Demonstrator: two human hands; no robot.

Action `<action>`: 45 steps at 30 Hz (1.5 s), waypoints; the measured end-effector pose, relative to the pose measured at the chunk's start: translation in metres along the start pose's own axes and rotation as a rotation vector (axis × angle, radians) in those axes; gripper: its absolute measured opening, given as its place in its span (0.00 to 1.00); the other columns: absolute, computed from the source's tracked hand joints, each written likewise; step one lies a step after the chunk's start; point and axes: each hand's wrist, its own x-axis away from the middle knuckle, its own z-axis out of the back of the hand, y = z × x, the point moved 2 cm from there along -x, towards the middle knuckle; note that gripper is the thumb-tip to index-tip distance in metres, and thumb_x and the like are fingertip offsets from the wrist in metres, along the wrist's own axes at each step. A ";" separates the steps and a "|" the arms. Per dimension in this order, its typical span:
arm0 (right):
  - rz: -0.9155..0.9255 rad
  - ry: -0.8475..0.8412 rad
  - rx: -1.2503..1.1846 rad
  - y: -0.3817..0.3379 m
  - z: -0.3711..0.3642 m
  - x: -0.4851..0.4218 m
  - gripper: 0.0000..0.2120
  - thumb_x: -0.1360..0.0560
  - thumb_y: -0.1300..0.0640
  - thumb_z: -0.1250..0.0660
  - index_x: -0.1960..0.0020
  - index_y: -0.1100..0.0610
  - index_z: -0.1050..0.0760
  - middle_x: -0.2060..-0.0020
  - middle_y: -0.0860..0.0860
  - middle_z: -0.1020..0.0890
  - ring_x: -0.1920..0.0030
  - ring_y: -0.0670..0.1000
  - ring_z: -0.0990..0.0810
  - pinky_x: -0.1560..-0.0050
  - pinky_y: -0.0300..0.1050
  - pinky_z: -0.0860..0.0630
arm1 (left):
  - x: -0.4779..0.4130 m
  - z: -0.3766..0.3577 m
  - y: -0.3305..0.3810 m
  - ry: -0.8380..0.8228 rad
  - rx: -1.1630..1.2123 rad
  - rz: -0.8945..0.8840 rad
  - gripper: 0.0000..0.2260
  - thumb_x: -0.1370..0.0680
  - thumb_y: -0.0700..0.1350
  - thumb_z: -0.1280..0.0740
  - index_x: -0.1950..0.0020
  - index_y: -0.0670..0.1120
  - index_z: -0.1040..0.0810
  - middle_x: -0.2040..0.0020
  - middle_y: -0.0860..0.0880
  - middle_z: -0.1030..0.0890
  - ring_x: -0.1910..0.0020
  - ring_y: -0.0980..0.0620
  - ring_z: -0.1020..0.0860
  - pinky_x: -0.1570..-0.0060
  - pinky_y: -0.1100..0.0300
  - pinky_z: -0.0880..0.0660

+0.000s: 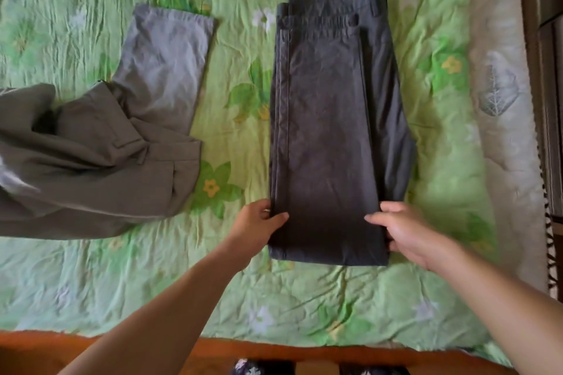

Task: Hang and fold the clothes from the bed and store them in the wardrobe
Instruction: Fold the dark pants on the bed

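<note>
looking down on a bed (237, 298) covered with a green flowered quilt. a pair of dark grey trousers (332, 131) lies flat on it, right of centre, folded lengthwise with the legs stacked and the waistband near the far end. the left hand (259, 228) and the right hand (408, 231) each hold one side of the near end — thumbs on top, fingers curled under the edge, so each grip is grasping the cloth. holding both corners likely keeps the layers aligned for folding the near end up toward the waistband. to the left, well apart, a pair of lighter grey trousers (106, 146) lies rumpled, not yet folded. dark wooden furniture (545, 39) runs along the right edge — possibly the wardrobe, though i cannot tell, and nothing of its inside shows.
</note>
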 end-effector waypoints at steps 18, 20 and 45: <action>0.083 -0.030 0.256 0.080 -0.006 0.027 0.28 0.18 0.53 0.34 0.22 0.56 0.37 0.26 0.53 0.30 0.28 0.55 0.29 0.29 0.54 0.31 | 0.043 -0.010 -0.076 0.028 -0.207 0.074 0.08 0.22 0.48 0.29 0.54 0.44 0.19 0.57 0.40 0.15 0.55 0.38 0.16 0.55 0.39 0.18; 0.017 -0.063 0.266 0.100 -0.007 0.038 0.30 0.18 0.52 0.34 0.20 0.56 0.41 0.23 0.52 0.33 0.27 0.55 0.32 0.37 0.52 0.28 | 0.056 -0.012 -0.095 -0.035 -0.183 0.131 0.07 0.21 0.47 0.30 0.52 0.44 0.19 0.56 0.42 0.15 0.56 0.41 0.16 0.53 0.38 0.18; 0.514 0.559 0.436 -0.020 0.046 0.002 0.20 0.24 0.55 0.31 0.33 0.55 0.26 0.41 0.59 0.21 0.40 0.62 0.23 0.41 0.50 0.29 | -0.024 -0.030 0.071 0.355 -0.693 -0.580 0.21 0.24 0.46 0.31 0.31 0.51 0.26 0.25 0.40 0.40 0.27 0.39 0.38 0.28 0.51 0.39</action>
